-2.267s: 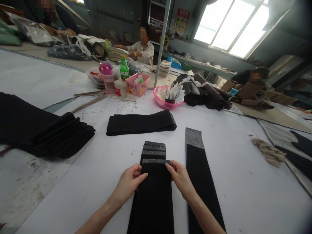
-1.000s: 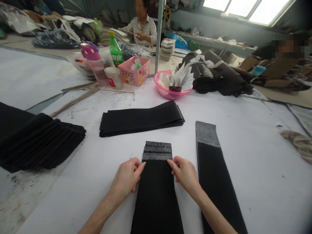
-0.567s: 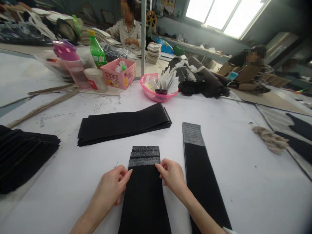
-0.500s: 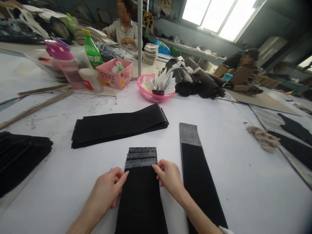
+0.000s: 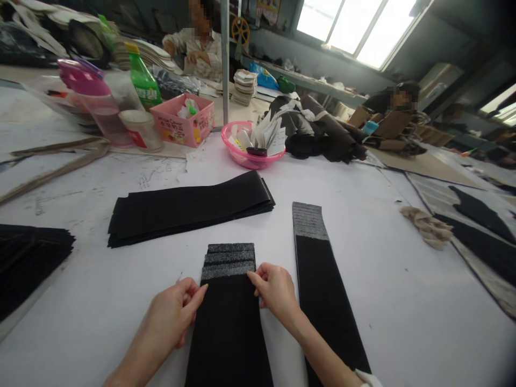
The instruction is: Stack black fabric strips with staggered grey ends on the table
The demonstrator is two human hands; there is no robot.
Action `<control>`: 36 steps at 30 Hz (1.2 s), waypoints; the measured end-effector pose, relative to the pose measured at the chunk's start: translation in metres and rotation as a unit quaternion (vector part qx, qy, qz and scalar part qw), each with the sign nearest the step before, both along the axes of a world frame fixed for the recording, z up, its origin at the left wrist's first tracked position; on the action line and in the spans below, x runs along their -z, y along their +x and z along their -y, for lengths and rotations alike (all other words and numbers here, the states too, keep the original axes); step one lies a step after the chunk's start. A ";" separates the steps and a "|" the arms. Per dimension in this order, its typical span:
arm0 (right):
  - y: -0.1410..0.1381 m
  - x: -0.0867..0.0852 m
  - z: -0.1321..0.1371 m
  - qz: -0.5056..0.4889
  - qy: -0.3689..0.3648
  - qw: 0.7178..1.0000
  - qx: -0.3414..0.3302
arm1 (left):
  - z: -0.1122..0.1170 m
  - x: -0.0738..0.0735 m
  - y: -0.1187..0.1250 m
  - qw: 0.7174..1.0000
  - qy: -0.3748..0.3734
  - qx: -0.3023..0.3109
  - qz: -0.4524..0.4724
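Observation:
A small pile of long black fabric strips [image 5: 229, 317] with grey far ends lies staggered in front of me on the white table [image 5: 382, 279]. My left hand [image 5: 173, 316] pinches the left edge of the top strip, fingers closed. On the strip's right edge my right hand [image 5: 274, 290] pinches the same way. A second pile of black strips with a grey end [image 5: 320, 279] lies just right of my right hand. A flat stack of black strips [image 5: 189, 207] lies crosswise beyond both hands.
More black strips [image 5: 28, 260] lie at the left edge. Behind are a pink bowl [image 5: 252, 153], a pink box [image 5: 183, 123], a green bottle [image 5: 142, 80], cups, dark fabric [image 5: 318, 137]. A beige rag [image 5: 427, 228] lies right. Two people sit at the back.
The top strip has slid toward me, so three grey ends now show in a stagger. The camera swung right, shifting everything leftward. Both hands stayed on the strip's edges.

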State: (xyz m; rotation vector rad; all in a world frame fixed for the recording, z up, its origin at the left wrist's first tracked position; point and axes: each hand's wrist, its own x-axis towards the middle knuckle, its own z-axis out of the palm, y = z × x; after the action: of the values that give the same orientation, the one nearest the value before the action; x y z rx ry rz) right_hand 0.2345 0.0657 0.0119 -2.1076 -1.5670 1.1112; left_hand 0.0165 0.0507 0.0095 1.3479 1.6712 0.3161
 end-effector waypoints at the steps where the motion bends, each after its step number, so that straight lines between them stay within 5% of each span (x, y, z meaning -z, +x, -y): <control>1: 0.000 0.000 0.000 0.000 -0.004 1.000 0.000 | 0.000 0.001 0.000 1.000 0.000 0.001 0.000; 36: -0.002 0.003 -0.005 0.020 -0.021 0.999 -0.015 | 0.001 0.009 -0.002 1.000 0.028 -0.008 0.008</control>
State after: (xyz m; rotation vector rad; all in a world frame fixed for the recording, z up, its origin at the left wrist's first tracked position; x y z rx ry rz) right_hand 0.2329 0.0705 0.0090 -2.1522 -1.6111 1.1288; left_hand 0.0149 0.0495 0.0004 1.3704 1.6714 0.3853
